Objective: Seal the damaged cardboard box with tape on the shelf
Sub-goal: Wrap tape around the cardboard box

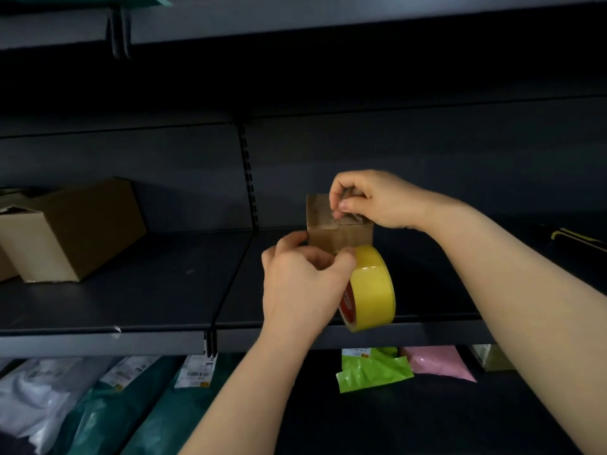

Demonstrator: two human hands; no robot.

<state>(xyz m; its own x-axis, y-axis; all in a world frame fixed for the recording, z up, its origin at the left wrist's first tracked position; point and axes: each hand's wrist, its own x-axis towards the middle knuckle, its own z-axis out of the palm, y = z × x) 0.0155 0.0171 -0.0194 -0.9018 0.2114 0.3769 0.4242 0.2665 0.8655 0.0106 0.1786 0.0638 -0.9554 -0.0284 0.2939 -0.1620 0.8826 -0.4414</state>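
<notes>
A small brown cardboard box (pixel 331 236) stands on the dark shelf (pixel 147 300), with one top flap raised at the left. My right hand (pixel 371 200) is on top of it, thumb and fingers pinching at the flaps. My left hand (pixel 302 284) is at the box's front face and grips a yellow roll of tape (pixel 372 290) with a red inner core, held upright just below the box. Whether a tape strip runs onto the box is hard to tell.
A larger cardboard box (pixel 72 231) sits at the left on the same shelf. A dark item with a yellow stripe (pixel 574 239) lies at the far right. Below, plastic mailer bags lie packed: white and teal (pixel 98 405), green (pixel 371 369), pink (pixel 437 361). Another shelf (pixel 328 24) hangs overhead.
</notes>
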